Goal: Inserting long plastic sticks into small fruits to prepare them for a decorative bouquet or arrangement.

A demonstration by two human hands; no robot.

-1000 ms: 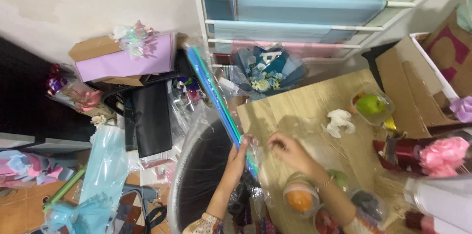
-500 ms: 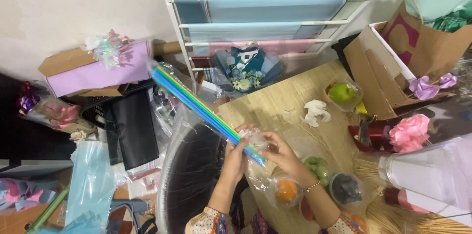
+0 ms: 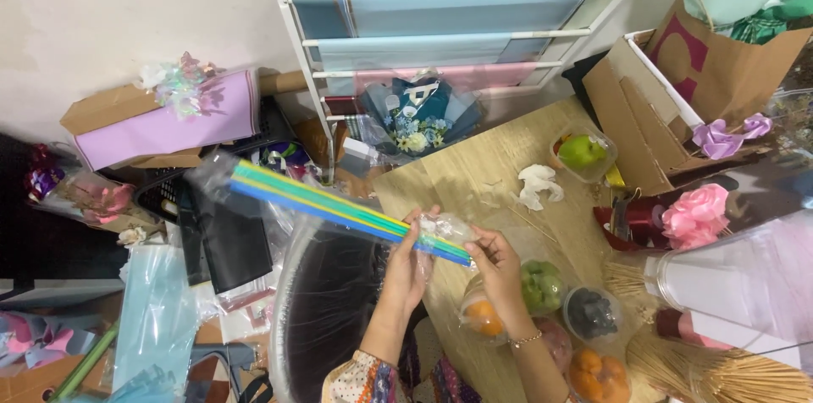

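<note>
A long clear-wrapped bundle of blue, green and yellow plastic sticks (image 3: 339, 213) is gripped by closed fingers of the left hand (image 3: 412, 261) and right hand (image 3: 498, 257) at its end over the light wooden desk (image 3: 474, 174). Judged light, stiff, slippery; best held at the wrapped end.

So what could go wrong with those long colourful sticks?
The bundle of sticks juts far past the left hand, so its far end might knock the clutter stacked beside the table. The right hand works at the clear wrap, just above the wrapped fruit; loose sticks could slide out onto it.
</note>
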